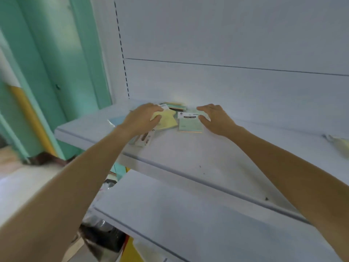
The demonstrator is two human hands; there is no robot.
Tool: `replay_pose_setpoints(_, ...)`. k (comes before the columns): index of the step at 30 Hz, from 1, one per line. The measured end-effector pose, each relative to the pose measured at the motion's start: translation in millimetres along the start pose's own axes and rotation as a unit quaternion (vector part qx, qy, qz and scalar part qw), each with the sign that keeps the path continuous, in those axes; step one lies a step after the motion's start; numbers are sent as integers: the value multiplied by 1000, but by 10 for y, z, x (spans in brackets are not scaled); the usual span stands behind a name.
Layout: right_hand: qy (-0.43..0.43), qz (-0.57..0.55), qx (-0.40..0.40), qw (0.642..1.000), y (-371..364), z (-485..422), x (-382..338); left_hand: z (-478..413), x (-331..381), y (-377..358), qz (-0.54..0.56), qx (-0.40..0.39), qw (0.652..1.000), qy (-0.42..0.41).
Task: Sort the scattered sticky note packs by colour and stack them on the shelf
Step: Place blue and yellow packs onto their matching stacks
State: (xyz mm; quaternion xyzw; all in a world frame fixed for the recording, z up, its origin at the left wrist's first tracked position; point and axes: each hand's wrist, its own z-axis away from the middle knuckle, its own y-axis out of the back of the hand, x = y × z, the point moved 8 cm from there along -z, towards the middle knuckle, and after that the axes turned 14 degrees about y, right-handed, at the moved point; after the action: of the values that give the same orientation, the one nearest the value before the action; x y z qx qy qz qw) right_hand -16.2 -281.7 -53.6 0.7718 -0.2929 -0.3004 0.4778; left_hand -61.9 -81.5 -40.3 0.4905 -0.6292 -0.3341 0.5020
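Both forearms point(79, 186) reach to the shelf point(188, 154), where the left hand point(140, 119) grips a yellow pack point(168, 121) and the right hand point(214, 118) pinches a green pack point(189, 124) just beside it. Sorting looks barely begun: other packs point(176, 105) lie scattered behind the hands. Next, each held pack needs lifting to its own colour pile.

**Obscured Areas**

The left hand point(140, 118) covers part of the gripped yellow pack point(167, 121). A blurred pack point(141, 140) (colour unclear) lies under that wrist. The right hand point(215, 118) hides the gripped edge of the green pack point(189, 125), whose label point(188, 116) is illegible. Well right of both grips, the frame cuts an edge pack point(340, 144).
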Motion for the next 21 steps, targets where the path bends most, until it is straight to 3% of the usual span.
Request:
replay_pose_setpoints(9,-78,-97,14,992,-382,-958,209,-920,-913,103,0,3,999,49)
replay_pose_setpoints(13,-149,-140,20,979,-575,-1131,253,-1288,-1269,-90,-9,-38,995,96)
replay_pose_setpoints(16,-208,-137,-18,968,-700,-1248,282,-1523,-1409,-230,-25,-68,987,142)
replay_pose_setpoints(21,-261,-203,39,943,-661,-1301,261,-1793,-1395,-454,0,-155,978,140)
